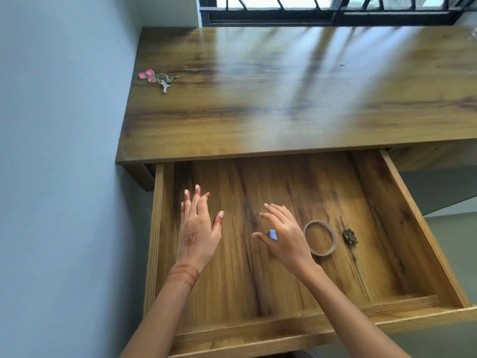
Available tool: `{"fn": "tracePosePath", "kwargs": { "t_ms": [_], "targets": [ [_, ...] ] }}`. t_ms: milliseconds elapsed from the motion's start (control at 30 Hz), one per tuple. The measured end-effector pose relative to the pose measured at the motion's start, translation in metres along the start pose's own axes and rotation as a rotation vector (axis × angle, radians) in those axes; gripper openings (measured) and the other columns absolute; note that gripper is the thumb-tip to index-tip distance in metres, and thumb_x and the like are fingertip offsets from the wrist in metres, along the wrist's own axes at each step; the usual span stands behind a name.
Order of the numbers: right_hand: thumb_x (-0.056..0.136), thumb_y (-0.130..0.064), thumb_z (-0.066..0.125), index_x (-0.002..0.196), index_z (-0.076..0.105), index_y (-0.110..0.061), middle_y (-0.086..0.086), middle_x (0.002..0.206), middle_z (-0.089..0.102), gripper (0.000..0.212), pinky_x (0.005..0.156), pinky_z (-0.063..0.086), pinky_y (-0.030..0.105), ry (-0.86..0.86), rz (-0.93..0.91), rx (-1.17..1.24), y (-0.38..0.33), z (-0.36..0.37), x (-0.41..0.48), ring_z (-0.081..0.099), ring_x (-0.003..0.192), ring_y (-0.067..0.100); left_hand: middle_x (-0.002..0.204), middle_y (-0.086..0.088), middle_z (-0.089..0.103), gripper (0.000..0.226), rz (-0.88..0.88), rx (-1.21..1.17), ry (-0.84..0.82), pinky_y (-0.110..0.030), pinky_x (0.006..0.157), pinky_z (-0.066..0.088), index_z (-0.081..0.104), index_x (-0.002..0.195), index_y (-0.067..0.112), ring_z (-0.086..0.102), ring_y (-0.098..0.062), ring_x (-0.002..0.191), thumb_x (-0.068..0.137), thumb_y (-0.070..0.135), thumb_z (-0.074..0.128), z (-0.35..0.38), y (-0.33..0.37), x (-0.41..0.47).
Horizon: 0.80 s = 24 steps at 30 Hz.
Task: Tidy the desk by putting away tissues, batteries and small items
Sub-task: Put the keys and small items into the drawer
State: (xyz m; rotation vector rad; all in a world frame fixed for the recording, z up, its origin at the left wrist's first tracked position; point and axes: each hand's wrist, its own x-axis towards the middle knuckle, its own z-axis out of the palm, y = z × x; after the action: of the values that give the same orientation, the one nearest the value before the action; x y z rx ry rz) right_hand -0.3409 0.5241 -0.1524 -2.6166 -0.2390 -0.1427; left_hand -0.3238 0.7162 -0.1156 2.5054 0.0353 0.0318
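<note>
The wooden desk's drawer (296,325) is pulled out wide. Both hands hover inside it, palms down. My left hand (198,228) has its fingers spread and holds nothing. My right hand (284,236) also has its fingers apart. A small blue item (272,234) shows in the gap between its thumb and forefinger; I cannot tell whether the hand touches it. A thin brown ring-shaped band (320,237) lies on the drawer floor just right of that hand, with a small dark metal trinket (350,236) beyond it. A bunch of keys with pink charms (158,78) lies on the desk top (284,99) at far left.
A grey wall runs close along the desk's left side. A barred window (322,11) stands behind the desk. Something clear and shiny (474,34) shows at the desk's far right edge. The drawer's right wall (423,228) juts out over the floor.
</note>
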Motion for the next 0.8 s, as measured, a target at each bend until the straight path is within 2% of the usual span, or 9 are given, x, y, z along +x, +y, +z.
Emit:
{"fn": "tracePosePath", "kwargs": {
  "t_ms": [133, 233, 333, 433, 533, 600, 700, 800],
  "targets": [
    [0.082, -0.031, 0.067, 0.106, 0.066, -0.011, 0.006, 0.119, 0.063, 0.031, 0.103, 0.040, 0.035, 0.153, -0.107, 0.097, -0.034, -0.014, 0.050, 0.051, 0.121, 0.020, 0.156, -0.003, 0.012, 0.053, 0.038, -0.010, 0.092, -0.027, 0.115, 0.002, 0.031, 0.141, 0.013, -0.005, -0.013, 0.142, 0.093, 0.027, 0.049, -0.012, 0.001, 0.036],
    [0.086, -0.033, 0.059, 0.104, 0.067, -0.010, 0.005, 0.115, 0.065, 0.030, 0.102, 0.041, 0.031, 0.213, -0.194, 0.132, -0.058, -0.015, 0.103, 0.052, 0.119, 0.019, 0.156, -0.005, 0.012, 0.053, 0.051, 0.034, 0.168, -0.030, 0.115, 0.002, 0.031, 0.141, 0.012, -0.007, -0.015, 0.142, 0.094, 0.029, 0.047, -0.028, -0.006, 0.078],
    [0.085, -0.023, 0.063, 0.101, 0.068, -0.007, 0.008, 0.112, 0.067, 0.023, 0.097, 0.044, 0.032, 0.200, -0.266, 0.142, -0.079, -0.007, 0.166, 0.055, 0.115, 0.023, 0.156, -0.010, 0.013, 0.054, 0.040, 0.130, 0.203, -0.036, 0.118, 0.004, 0.030, 0.141, 0.007, -0.003, -0.024, 0.145, 0.095, 0.033, 0.042, -0.048, -0.025, 0.129],
    [0.083, -0.015, 0.066, 0.098, 0.068, -0.004, 0.011, 0.108, 0.068, 0.019, 0.091, 0.049, 0.035, 0.170, -0.322, 0.129, -0.093, 0.009, 0.232, 0.059, 0.107, 0.026, 0.157, -0.009, 0.005, 0.062, 0.003, 0.270, 0.164, -0.038, 0.118, 0.001, 0.022, 0.145, 0.008, -0.010, -0.025, 0.144, 0.095, 0.043, 0.031, -0.064, -0.054, 0.172],
    [0.086, -0.013, 0.061, 0.102, 0.065, -0.001, 0.013, 0.110, 0.066, 0.021, 0.089, 0.044, 0.032, 0.082, -0.243, 0.201, -0.104, 0.025, 0.294, 0.056, 0.106, 0.028, 0.157, -0.007, -0.001, 0.076, -0.003, 0.379, 0.111, -0.039, 0.118, 0.002, 0.014, 0.147, 0.010, -0.018, -0.021, 0.142, 0.089, 0.058, 0.017, -0.069, -0.078, 0.196],
    [0.088, -0.013, 0.057, 0.107, 0.063, -0.001, 0.014, 0.114, 0.063, 0.023, 0.087, 0.038, 0.026, 0.032, -0.168, 0.267, -0.109, 0.039, 0.336, 0.053, 0.108, 0.028, 0.157, -0.007, 0.003, 0.083, 0.006, 0.403, 0.124, -0.038, 0.117, -0.003, 0.015, 0.147, 0.010, -0.016, -0.021, 0.142, 0.083, 0.061, 0.011, -0.068, -0.088, 0.203],
    [0.089, -0.014, 0.055, 0.112, 0.059, -0.002, 0.014, 0.117, 0.059, 0.027, 0.085, 0.036, 0.025, 0.003, -0.082, 0.356, -0.114, 0.054, 0.380, 0.053, 0.108, 0.028, 0.157, -0.006, 0.011, 0.081, 0.029, 0.413, 0.143, -0.038, 0.117, -0.004, 0.021, 0.146, 0.010, -0.011, -0.020, 0.143, 0.081, 0.059, 0.015, -0.067, -0.086, 0.202],
    [0.092, -0.023, 0.052, 0.114, 0.057, -0.003, 0.013, 0.122, 0.054, 0.030, 0.089, 0.036, 0.027, -0.024, -0.025, 0.382, -0.122, 0.075, 0.416, 0.047, 0.114, 0.027, 0.156, -0.005, 0.018, 0.080, 0.024, 0.414, 0.130, -0.037, 0.117, -0.003, 0.025, 0.145, 0.011, -0.002, -0.022, 0.145, 0.081, 0.058, 0.017, -0.066, -0.089, 0.205]
  ]
}}
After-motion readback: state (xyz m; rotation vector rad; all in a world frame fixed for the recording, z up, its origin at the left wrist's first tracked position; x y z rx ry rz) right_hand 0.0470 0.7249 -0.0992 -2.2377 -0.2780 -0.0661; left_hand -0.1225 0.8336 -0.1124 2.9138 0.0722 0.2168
